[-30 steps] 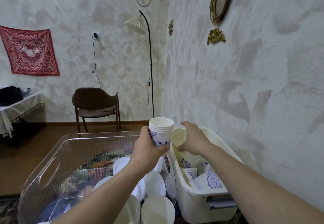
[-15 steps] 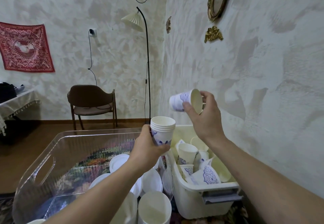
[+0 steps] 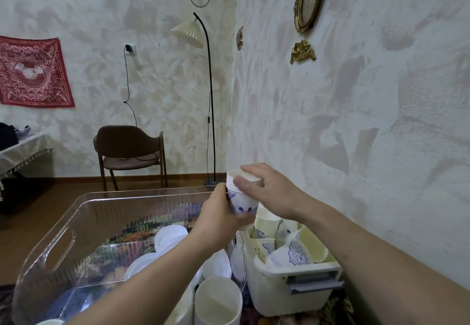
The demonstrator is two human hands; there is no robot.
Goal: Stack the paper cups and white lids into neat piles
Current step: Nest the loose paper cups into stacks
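My left hand [image 3: 220, 212] grips a stack of white paper cups with blue patterns [image 3: 240, 201], held upright above the gap between two bins. My right hand [image 3: 267, 189] covers the stack's top, its thumb and fingers curled round the rim of the uppermost cup. More loose paper cups [image 3: 290, 248] lie jumbled in the white plastic bin [image 3: 279, 289] on the right. White lids [image 3: 170, 235] lie scattered in the clear plastic bin [image 3: 63, 238] on the left. A tall white cup stack [image 3: 217, 301] stands at the bottom.
A textured wall runs close along the right. Beyond the bins are a brown chair [image 3: 129, 151], a black floor lamp [image 3: 203, 95] in the corner and a cloth-covered table [image 3: 20, 151] at far left. Wooden floor lies behind the clear bin.
My right hand lifted one cup out of the white bin, swung it over and has brought it down onto the stack in my left hand. The left hand stayed nearly still.
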